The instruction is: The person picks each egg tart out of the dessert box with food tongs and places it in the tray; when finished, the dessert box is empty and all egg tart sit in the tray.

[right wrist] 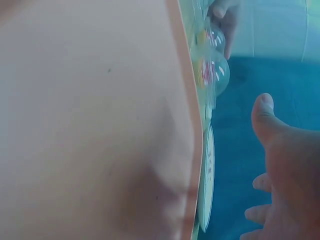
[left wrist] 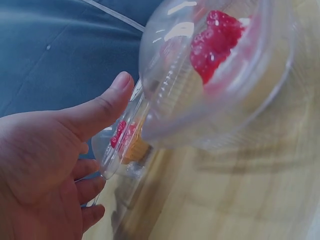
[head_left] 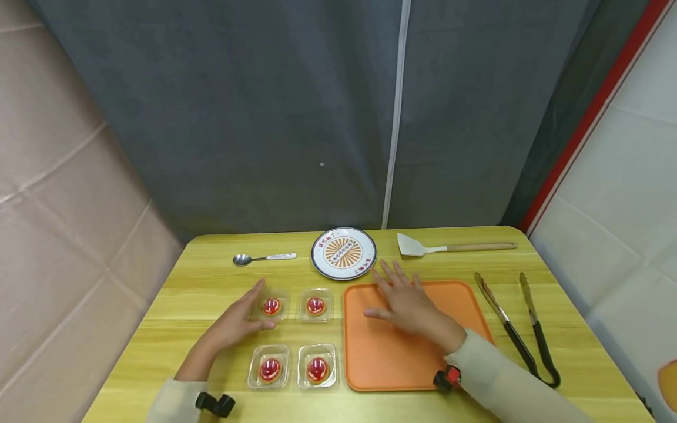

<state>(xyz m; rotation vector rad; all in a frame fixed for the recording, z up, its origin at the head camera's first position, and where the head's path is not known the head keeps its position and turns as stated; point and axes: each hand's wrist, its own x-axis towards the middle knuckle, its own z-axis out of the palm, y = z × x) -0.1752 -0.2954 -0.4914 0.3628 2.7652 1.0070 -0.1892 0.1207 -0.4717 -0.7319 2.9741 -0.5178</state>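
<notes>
My left hand (head_left: 238,320) is at the left side of the far-left tart box (head_left: 273,305), thumb and fingers spread apart around its edge. In the left wrist view the thumb (left wrist: 107,102) and fingers lie beside that clear domed box, not curled round it. Each box holds a small tart with a glossy red topping. My right hand (head_left: 404,302) hovers over the orange tray (head_left: 370,364), fingers spread and holding nothing. Its fingertips point toward the round plate (head_left: 344,254); in the right wrist view the palm is apart from the tray (right wrist: 100,125).
Another tart box (head_left: 315,305) stands beside the first, with two more boxes (head_left: 268,366) (head_left: 317,366) nearer. A spoon (head_left: 264,258) lies at the back left, a white spatula (head_left: 455,247) at the back right. Black-handled tongs (head_left: 520,329) lie right of the tray. A grey curtain (head_left: 264,117) hangs behind.
</notes>
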